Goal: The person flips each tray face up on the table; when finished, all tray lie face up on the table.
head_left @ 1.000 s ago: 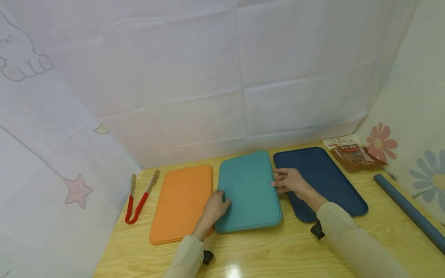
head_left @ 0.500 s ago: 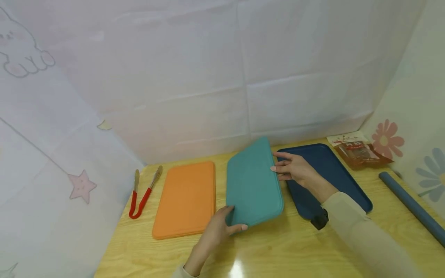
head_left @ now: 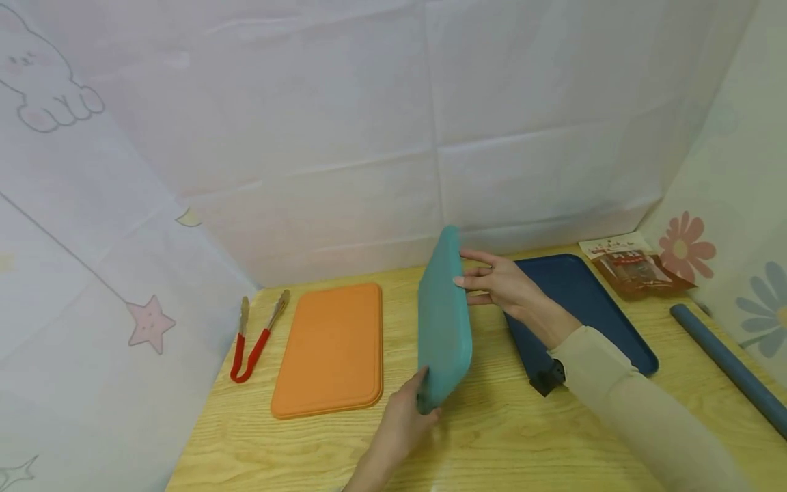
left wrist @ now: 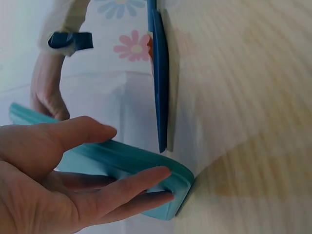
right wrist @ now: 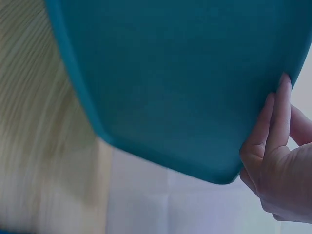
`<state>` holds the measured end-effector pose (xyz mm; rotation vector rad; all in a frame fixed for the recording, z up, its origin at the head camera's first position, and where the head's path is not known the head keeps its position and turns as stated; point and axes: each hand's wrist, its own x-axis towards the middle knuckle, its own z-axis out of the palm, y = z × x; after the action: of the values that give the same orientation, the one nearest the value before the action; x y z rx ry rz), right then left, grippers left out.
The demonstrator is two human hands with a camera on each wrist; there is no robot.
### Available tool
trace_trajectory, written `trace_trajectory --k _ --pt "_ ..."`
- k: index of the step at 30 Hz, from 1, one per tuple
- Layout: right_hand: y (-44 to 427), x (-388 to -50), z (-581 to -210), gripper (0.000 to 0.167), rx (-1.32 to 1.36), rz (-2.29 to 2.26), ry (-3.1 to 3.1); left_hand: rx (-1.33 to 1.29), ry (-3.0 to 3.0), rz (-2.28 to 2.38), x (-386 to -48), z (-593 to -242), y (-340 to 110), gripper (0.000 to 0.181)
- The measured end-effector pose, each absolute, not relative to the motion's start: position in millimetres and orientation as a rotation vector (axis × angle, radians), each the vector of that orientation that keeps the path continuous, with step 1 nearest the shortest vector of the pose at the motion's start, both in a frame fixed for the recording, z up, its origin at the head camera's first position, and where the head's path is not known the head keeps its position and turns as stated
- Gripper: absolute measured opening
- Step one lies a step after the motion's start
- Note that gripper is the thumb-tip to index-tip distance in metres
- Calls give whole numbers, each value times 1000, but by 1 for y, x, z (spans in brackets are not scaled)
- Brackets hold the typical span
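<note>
A teal tray [head_left: 443, 328] stands steeply tilted over the middle of the table, nearly edge-on in the head view. My left hand [head_left: 401, 425] grips its near lower corner, thumb on one face and fingers on the other, as the left wrist view shows. That lower corner of the teal tray [left wrist: 170, 173] is at or close to the tabletop. At the upper right edge, my right hand [head_left: 507, 287] pinches the rim between thumb and fingers. The right wrist view shows the tray's recessed face [right wrist: 165, 97], with fingers laid along its edge.
Left of the hands lies an orange tray [head_left: 328, 348], with red-handled tongs [head_left: 252, 348] beyond it. A navy tray [head_left: 590, 314] lies under the right forearm. Further right are a brown food packet [head_left: 636, 270] and a blue-grey roll [head_left: 728, 365]. A cloth backdrop [head_left: 344, 137] rises behind.
The teal tray has gone from nearly flat to steeply tilted, its right edge raised. My left hand has moved from its left edge to the near corner; my right hand has risen with the rim.
</note>
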<state>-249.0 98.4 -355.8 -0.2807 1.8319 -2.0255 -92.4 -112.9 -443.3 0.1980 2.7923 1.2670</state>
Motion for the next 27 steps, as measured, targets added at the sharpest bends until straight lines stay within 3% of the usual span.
trace_trajectory --k 7,15,22,27 --pt "67 -245 -346 71 -295 -2105 1813 247 2818 1444 -86 -446 -106 72" --pt "47 -240 -345 67 -318 -2148 1822 487 2986 1607 -82 -427 -102 97" --pt "40 -239 -340 64 -305 -2154 1824 835 3318 1517 -92 -403 -101 77" --pt "39 -244 -361 45 -314 -2102 1788 857 3354 1499 -94 -395 -106 69"
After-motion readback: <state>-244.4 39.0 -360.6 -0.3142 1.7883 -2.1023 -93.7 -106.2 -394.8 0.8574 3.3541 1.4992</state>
